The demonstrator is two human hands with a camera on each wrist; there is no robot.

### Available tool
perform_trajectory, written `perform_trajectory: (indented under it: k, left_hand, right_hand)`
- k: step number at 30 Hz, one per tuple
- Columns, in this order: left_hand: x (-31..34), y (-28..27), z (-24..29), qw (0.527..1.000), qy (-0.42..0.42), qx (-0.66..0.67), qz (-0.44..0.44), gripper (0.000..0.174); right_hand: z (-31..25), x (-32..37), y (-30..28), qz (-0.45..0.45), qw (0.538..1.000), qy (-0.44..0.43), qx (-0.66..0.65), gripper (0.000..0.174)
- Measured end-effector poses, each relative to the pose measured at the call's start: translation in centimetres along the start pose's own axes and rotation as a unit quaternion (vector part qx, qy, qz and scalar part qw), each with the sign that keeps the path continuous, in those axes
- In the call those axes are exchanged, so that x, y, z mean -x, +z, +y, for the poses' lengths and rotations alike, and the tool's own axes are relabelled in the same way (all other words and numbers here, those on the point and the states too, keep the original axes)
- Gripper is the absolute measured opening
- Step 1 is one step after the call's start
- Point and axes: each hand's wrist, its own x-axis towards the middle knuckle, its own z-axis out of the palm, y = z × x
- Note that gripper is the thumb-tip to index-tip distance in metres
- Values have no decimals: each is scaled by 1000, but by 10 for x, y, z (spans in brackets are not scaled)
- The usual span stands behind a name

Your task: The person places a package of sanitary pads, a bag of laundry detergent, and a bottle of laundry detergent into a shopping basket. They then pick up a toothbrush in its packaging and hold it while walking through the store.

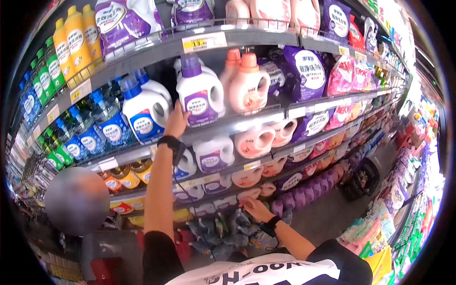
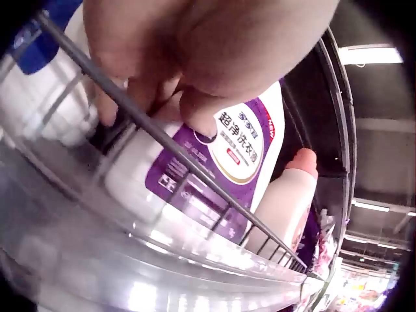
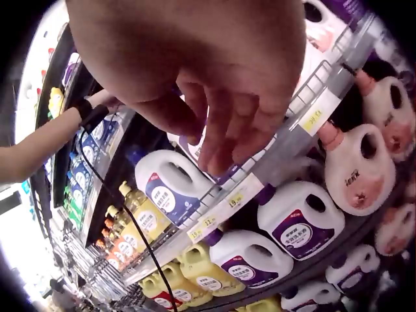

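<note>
My left hand (image 1: 176, 121) grips the lower left side of a white laundry detergent jug (image 1: 216, 97) with a purple cap and purple label, standing on the middle shelf. In the left wrist view, the thumb (image 2: 199, 116) lies on the front label while the fingers reach around the side behind the wire rail (image 2: 188, 159). To its left stands a white jug with a blue cap (image 1: 135, 107), to its right a pink jug with an orange cap (image 1: 249, 83). Lower down, my right hand (image 1: 255, 210) hangs with loosely curled fingers, holding nothing.
Wire rails and price strips (image 1: 204, 42) edge the shelves. Yellow bottles (image 1: 76, 40) and purple bags (image 1: 306, 73) fill other spots. A black basket (image 1: 362, 179) stands on the floor at right. A cable (image 3: 130, 224) hangs across the right wrist view.
</note>
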Motion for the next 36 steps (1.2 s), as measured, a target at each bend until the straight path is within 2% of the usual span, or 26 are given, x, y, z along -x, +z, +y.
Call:
perform_trajectory:
  k: [1, 3, 5, 7, 8, 9, 10, 11, 12, 13, 14, 15, 16, 17, 19, 20, 21, 23, 24, 25, 27, 28, 31, 32, 35, 36]
  left_hand:
    - [-5, -5, -3, 999, -6, 10, -38, 43]
    - [-13, -11, -6, 997, 5, -34, -74, 37]
    - [-19, -8, -9, 994, 4, -74, -82, 34]
    - [-15, -6, -4, 992, -25, -107, -58, 33]
    - [-11, -5, -11, 989, 5, -148, -24, 30]
    - [-6, 7, -13, 982, 42, -183, 7, 28]
    - [17, -8, 54, 982, -20, -184, -45, 26]
    - [24, 29, -24, 942, 86, -324, 16, 32]
    - [59, 34, 58, 971, 8, -201, 132, 39]
    - [86, 51, 102, 962, 48, -95, 252, 42]
    - [116, 73, 137, 959, 65, -109, 252, 43]
    - [147, 102, 194, 976, -20, 65, 208, 41]
    - [180, 138, 224, 990, 48, -31, 130, 41]
    - [212, 187, 241, 992, 107, 34, 58, 47]
    - [272, 259, 329, 958, 89, 226, -155, 48]
    - [308, 295, 356, 944, 160, 197, -212, 49]
    - [326, 313, 391, 905, 189, 256, -282, 45]
    - [358, 347, 449, 846, 239, 333, -342, 41]
    - [366, 359, 474, 826, 258, 344, -365, 42]
    - [372, 367, 495, 804, 277, 352, -391, 43]
    - [372, 382, 527, 784, 304, 356, -407, 43]
    - [372, 390, 540, 775, 327, 349, -414, 43]
    - [370, 422, 551, 771, 300, 358, -433, 40]
    - [368, 432, 549, 774, 297, 346, -439, 40]
    - [357, 471, 535, 787, 283, 319, -446, 39]
    - [347, 484, 531, 789, 283, 303, -454, 39]
  right_hand:
    - [3, 5, 4, -10, 1000, 9, 13, 21]
    - [-7, 14, 2, -106, 987, 70, 101, 23]
    - [22, 26, 4, -182, 974, 66, 113, 26]
    - [23, 42, -2, -217, 961, 68, 158, 28]
    - [25, 51, -8, -244, 946, 70, 202, 29]
    - [39, 64, -15, -231, 949, 76, 199, 29]
    - [60, 77, -25, -205, 959, 84, 175, 31]
    - [74, 88, -38, -168, 970, 91, 148, 32]
    - [71, 107, -56, -113, 972, 112, 171, 33]
    - [82, 124, -72, -68, 967, 142, 202, 33]
    - [93, 148, -91, -17, 968, 164, 190, 32]
    - [106, 176, -108, 29, 966, 186, 180, 30]
    - [123, 203, -127, 45, 965, 228, 123, 30]
    - [136, 230, -149, 59, 960, 267, 67, 29]
    - [140, 283, -192, 142, 939, 309, 56, 29]
    - [138, 312, -212, 182, 922, 339, 39, 28]
    - [134, 339, -228, 213, 913, 346, 42, 28]
    - [128, 386, -254, 441, 837, 309, -94, 24]
    - [148, 408, -261, 531, 796, 249, -146, 23]
    - [152, 428, -269, 544, 787, 252, -143, 23]
    - [158, 464, -283, 632, 707, 253, -192, 18]
    - [154, 475, -287, 644, 685, 247, -234, 18]
    - [135, 489, -301, 659, 652, 270, -260, 20]
    - [139, 493, -305, 649, 663, 272, -255, 22]
    - [137, 485, -328, 648, 651, 260, -298, 24]
    - [157, 484, -334, 649, 655, 237, -305, 26]
